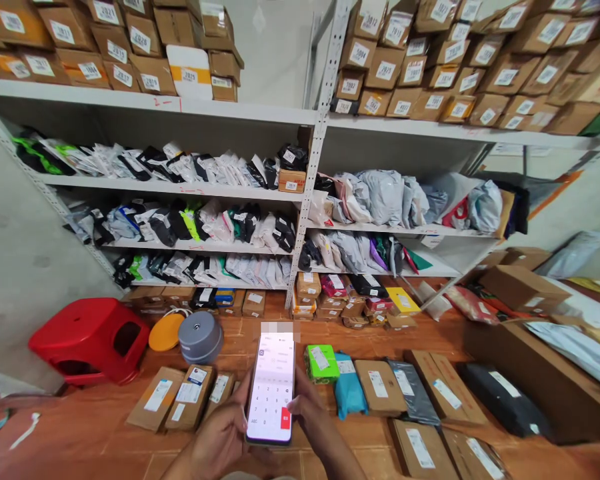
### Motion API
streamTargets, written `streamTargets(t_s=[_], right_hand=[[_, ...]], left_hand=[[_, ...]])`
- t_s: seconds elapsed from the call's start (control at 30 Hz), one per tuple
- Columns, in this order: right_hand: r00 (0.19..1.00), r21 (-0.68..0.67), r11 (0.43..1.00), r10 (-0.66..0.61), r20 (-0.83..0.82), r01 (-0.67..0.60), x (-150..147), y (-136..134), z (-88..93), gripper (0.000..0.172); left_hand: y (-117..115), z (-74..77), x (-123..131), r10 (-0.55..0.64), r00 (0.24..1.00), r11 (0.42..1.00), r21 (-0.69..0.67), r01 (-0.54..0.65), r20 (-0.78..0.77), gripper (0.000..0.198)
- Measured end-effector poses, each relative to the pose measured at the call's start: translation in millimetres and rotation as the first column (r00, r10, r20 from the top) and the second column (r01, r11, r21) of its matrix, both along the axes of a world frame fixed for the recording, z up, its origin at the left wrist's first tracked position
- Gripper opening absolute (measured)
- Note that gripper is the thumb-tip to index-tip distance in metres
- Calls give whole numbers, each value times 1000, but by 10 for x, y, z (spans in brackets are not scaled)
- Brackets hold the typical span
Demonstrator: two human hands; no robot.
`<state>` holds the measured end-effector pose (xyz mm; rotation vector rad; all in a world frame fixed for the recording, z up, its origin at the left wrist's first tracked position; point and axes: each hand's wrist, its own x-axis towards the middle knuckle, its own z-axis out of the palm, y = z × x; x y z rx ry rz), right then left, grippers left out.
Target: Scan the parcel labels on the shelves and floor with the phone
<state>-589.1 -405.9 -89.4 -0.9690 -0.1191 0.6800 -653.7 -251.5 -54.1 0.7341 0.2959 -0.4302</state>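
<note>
A smartphone (270,390) stands upright at the bottom middle, its lit screen facing me with a number keypad and a red key at the lower right. My left hand (225,427) is closed around its left edge, with the fingers partly hidden behind it. My right hand (313,417) grips the right edge, and its thumb lies over the screen by the red key. Close to my right hand on the floor are a bright green box (322,364) and a blue parcel (351,387). Left of my left hand lies a small labelled carton (219,393).
White metal shelves (180,187) carry rows of bagged parcels, with numbered cartons (385,67) on top. A red stool (93,340) and a grey round stool (200,337) stand at left. Labelled boxes (380,388) lie on the floor at right, beside a large open carton (540,380).
</note>
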Motion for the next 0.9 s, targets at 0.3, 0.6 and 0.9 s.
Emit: streamTargets(t_s=[0.3, 0.6, 0.9], right_hand=[[1000, -37, 999, -11, -28, 9, -31, -62, -82, 56], [999, -36, 999, -37, -13, 37, -61, -63, -54, 55], [997, -64, 995, -73, -7, 72, -141, -76, -14, 45]], left_hand=[[-76, 35, 5, 2, 1000, 1000, -25, -2, 21, 107], [-85, -103, -58, 46, 995, 993, 115, -36, -84, 115], [-110, -77, -65, 19, 999, 1000, 3, -19, -35, 109]])
